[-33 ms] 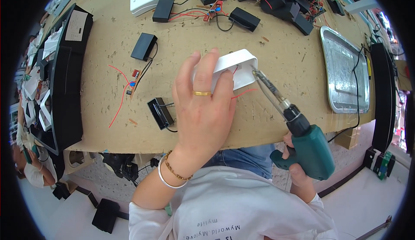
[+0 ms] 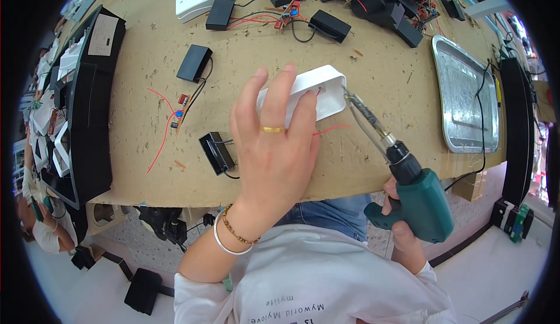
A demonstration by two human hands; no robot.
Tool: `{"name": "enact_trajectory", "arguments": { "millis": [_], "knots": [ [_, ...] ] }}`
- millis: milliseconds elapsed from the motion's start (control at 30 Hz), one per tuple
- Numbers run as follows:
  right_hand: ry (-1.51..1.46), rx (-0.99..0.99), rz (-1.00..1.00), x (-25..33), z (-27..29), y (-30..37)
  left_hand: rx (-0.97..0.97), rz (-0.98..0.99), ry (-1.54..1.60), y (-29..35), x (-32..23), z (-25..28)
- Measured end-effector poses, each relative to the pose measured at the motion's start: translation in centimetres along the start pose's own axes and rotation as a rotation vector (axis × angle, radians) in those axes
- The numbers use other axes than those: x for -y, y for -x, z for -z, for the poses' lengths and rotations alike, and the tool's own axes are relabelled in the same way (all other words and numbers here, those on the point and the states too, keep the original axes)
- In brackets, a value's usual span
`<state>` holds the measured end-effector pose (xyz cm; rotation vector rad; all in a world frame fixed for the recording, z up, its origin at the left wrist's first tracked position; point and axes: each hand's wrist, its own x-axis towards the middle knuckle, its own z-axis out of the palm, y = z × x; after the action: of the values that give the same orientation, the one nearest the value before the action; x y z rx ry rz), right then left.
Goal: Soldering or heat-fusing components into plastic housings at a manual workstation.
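White casing (image 2: 321, 77) is over the bench (image 2: 379, 105), clasped in the left hand's (image 2: 271, 149) grip, apparently to steady its open end toward the soldering gun (image 2: 424, 204). Right hand's (image 2: 403, 235) grip is wrapped around that tool's handle.

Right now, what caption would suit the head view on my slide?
Left hand grips a white casing while the right hand points a green soldering gun toward it.

silver bangle (image 2: 216, 235), smooth, thin | brown-gold beaded bracelet (image 2: 233, 234), just handward of bangle | plain gold ring (image 2: 273, 129), left hand (image 2: 271, 157), above bangle | white shirt (image 2: 315, 265), dark lettering (image 2: 302, 308), below bangle | blue jeans (image 2: 329, 214), right of bangle
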<state>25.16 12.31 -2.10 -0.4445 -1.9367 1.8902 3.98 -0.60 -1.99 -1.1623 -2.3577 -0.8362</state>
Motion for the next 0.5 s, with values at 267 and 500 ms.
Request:
{"name": "enact_trajectory", "arguments": {
  "millis": [267,500],
  "knots": [
    [-0.083,-0.165,-0.083,0.6,-0.6,-0.5,-0.030,-0.290,-0.026,-0.2,-0.2,2.1],
    [-0.169,0.001,-0.041,0.3,0.1,-0.2,-0.007,-0.104,0.138,-0.5,0.2,2.0]
  ]
}}
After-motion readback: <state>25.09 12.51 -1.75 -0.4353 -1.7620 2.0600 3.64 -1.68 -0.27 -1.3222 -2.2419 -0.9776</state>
